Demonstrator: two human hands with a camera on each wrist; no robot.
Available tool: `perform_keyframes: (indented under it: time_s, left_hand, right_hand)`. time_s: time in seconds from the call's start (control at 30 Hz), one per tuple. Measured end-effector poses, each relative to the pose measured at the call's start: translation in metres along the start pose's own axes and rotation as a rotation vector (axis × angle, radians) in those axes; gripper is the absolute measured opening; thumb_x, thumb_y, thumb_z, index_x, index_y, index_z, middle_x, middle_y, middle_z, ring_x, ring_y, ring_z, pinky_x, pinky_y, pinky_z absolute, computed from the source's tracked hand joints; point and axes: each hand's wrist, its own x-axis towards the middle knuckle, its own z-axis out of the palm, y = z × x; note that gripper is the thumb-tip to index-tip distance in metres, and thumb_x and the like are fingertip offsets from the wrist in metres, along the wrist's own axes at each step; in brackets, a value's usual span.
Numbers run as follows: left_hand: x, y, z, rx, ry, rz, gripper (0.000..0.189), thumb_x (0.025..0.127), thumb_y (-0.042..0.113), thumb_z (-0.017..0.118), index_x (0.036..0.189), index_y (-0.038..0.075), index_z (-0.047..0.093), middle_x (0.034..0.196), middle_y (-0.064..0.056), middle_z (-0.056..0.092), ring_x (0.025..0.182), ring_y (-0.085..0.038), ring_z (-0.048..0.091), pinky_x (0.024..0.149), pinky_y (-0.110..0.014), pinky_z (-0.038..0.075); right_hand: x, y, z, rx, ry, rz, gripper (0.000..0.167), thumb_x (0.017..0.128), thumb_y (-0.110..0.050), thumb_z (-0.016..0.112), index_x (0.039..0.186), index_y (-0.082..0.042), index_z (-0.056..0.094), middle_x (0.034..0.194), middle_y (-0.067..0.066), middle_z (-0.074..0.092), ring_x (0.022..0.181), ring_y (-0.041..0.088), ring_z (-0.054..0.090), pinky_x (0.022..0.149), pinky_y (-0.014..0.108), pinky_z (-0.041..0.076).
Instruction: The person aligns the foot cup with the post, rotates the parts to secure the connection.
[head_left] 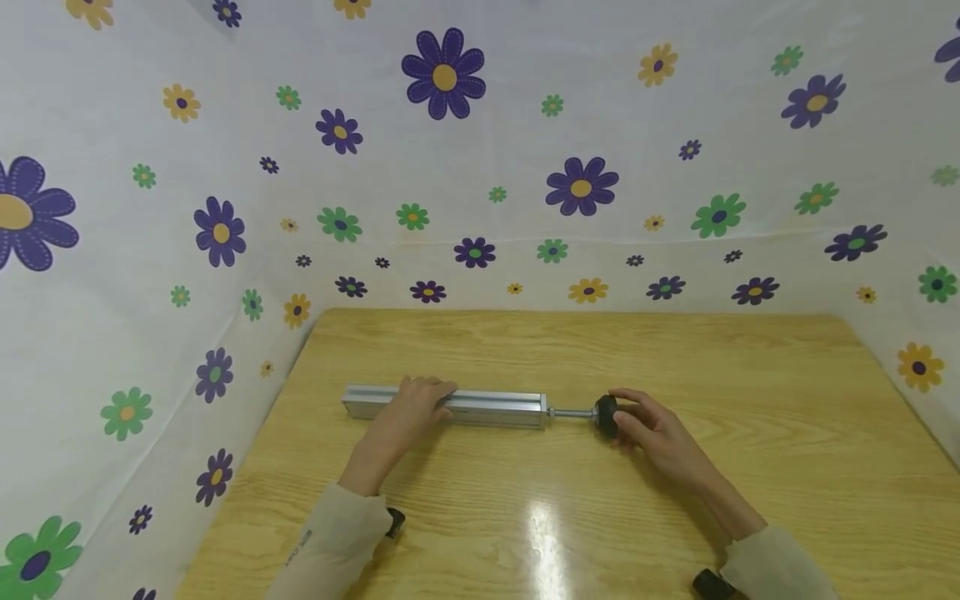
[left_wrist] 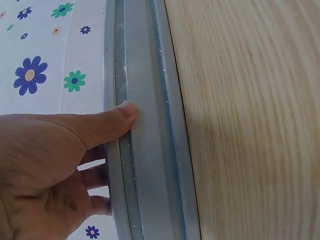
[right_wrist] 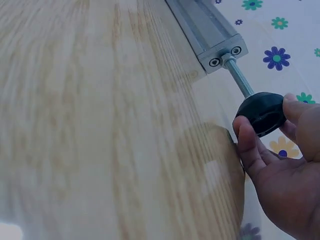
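Observation:
A grooved aluminum profile (head_left: 495,407) lies lengthwise on the wooden table. My left hand (head_left: 408,417) grips it left of its middle; in the left wrist view the thumb (left_wrist: 127,110) presses one face while the other fingers reach behind. From the profile's right end, where an end plate (right_wrist: 225,54) with two screws shows, a threaded rod (right_wrist: 240,79) sticks out. On the rod's outer end sits a round black leveling foot (right_wrist: 261,111). My right hand (head_left: 656,433) holds this foot by its rim between thumb and fingers.
The wooden table (head_left: 525,350) meets a white flower-print sheet (head_left: 510,150) at the back and on both sides. A dark wrist strap piece (head_left: 395,522) shows under the left sleeve, another (head_left: 712,585) by the right sleeve.

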Motion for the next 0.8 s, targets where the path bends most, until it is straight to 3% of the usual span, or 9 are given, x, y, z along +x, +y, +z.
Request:
perform_keyframes:
  time_s: [0.13,0.37,0.57,0.8]
  left_hand:
    - [0.0007,0.0013,-0.0012,0.004,-0.003,-0.003,0.041,0.095,0.013,0.074,0.134,0.003,0.065,0.132,-0.019,0.066,0.125,-0.042,0.059,0.117,-0.068,0.03]
    - [0.0008,0.0023,-0.0015,-0.011,-0.01,-0.016,0.044,0.095,0.012,0.074,0.136,0.002,0.065,0.133,-0.019,0.066,0.126,-0.041,0.059,0.118,-0.066,0.03]
    - [0.0016,0.0022,-0.0017,-0.011,-0.005,-0.017,0.044,0.094,0.011,0.075,0.136,0.002,0.065,0.133,-0.019,0.066,0.126,-0.041,0.059,0.117,-0.066,0.031]
    - [0.0016,0.0016,-0.0012,-0.024,-0.006,-0.011,0.044,0.094,0.01,0.075,0.136,0.001,0.065,0.133,-0.02,0.066,0.125,-0.041,0.06,0.117,-0.066,0.032]
  right_hand:
    - [-0.0013,-0.0029,-0.0004,0.011,-0.007,0.051,0.05,0.109,-0.013,0.056,0.152,0.008,0.04,0.137,0.034,0.055,0.086,0.022,0.069,0.074,0.028,0.06]
    - [-0.0025,-0.0074,-0.0035,-0.045,-0.043,0.125,0.066,0.101,-0.012,0.069,0.157,-0.001,0.038,0.107,0.02,0.064,0.084,0.019,0.062,0.076,0.024,0.049]
    - [0.0001,-0.0049,-0.0037,0.005,-0.021,0.054,0.059,0.103,-0.008,0.064,0.155,0.003,0.038,0.15,0.032,0.046,0.105,0.013,0.068,0.08,0.024,0.058]
    - [0.0005,0.0003,-0.002,0.034,-0.012,0.0,0.047,0.107,-0.006,0.057,0.15,0.008,0.041,0.137,0.04,0.054,0.089,0.022,0.072,0.075,0.027,0.061]
